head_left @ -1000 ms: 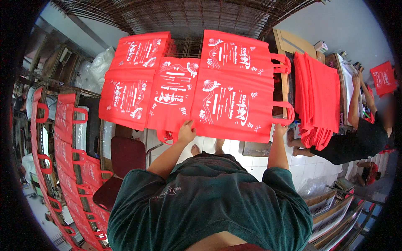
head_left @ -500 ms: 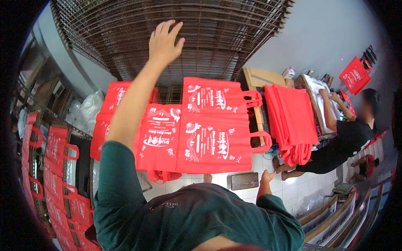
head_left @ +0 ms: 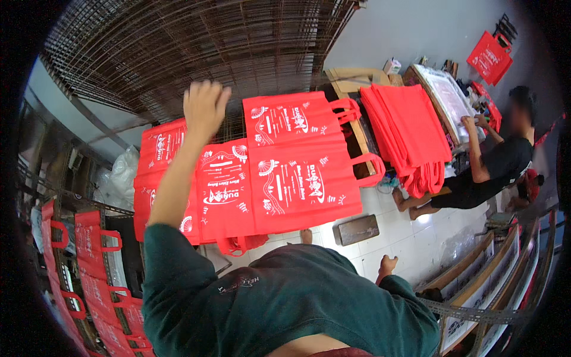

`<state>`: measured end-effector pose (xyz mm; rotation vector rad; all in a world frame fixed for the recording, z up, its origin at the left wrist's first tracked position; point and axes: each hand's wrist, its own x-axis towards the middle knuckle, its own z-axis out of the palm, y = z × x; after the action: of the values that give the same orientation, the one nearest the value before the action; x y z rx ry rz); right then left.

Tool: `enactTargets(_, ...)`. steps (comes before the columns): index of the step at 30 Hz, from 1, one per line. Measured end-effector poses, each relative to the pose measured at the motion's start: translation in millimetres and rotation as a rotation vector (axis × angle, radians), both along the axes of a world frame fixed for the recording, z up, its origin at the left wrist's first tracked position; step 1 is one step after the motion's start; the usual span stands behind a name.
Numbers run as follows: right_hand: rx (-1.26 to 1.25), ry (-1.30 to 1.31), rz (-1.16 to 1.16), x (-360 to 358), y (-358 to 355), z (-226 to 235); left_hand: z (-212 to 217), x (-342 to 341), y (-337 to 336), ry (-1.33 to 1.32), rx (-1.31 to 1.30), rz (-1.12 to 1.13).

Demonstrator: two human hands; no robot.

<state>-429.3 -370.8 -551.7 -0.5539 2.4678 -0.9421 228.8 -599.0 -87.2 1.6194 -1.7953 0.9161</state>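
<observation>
My left hand (head_left: 204,112) is raised over the far edge of a layer of printed red tote bags, close to a rusty wire rack (head_left: 238,44). Its thumb stands apart from the fingers, and nothing shows in it; the hand is slightly blurred. Under and right of that arm, a red tote bag (head_left: 300,205) with white print lies flat, its handles toward the right. Another red bag (head_left: 223,199) beside it has handles hanging toward me. Low at my right side, my right hand (head_left: 387,266) has curled fingers and seems to hold nothing.
A thick pile of folded red bags (head_left: 407,128) lies to the right. Beyond it, a person in black (head_left: 496,160) works at a white printing frame (head_left: 443,98). More red bags (head_left: 95,256) hang on a left rack. Wooden frames (head_left: 476,291) lean at lower right.
My left hand has come down and nearer from the wire rack toward the bags. My right hand's fingers look more curled. The whole view has shifted and turned a little.
</observation>
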Motion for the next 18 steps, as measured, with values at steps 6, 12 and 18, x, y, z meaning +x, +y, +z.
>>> enactTargets(6, -0.061, 0.09, 0.199, -10.7, -44.6, -8.3, -137.8, -47.5, 135.0, 0.277, 0.368, -0.077)
enactTargets(12, -0.202, 0.102, 0.313, -25.2, -117.2, -32.9, -292.1, -68.3, 172.2, 0.457, 0.661, -0.073)
enactTargets(18, -0.026, -0.11, 0.391, 54.7, -121.7, 60.9, -309.9, -73.3, 180.1, 0.413, 0.746, -0.001)
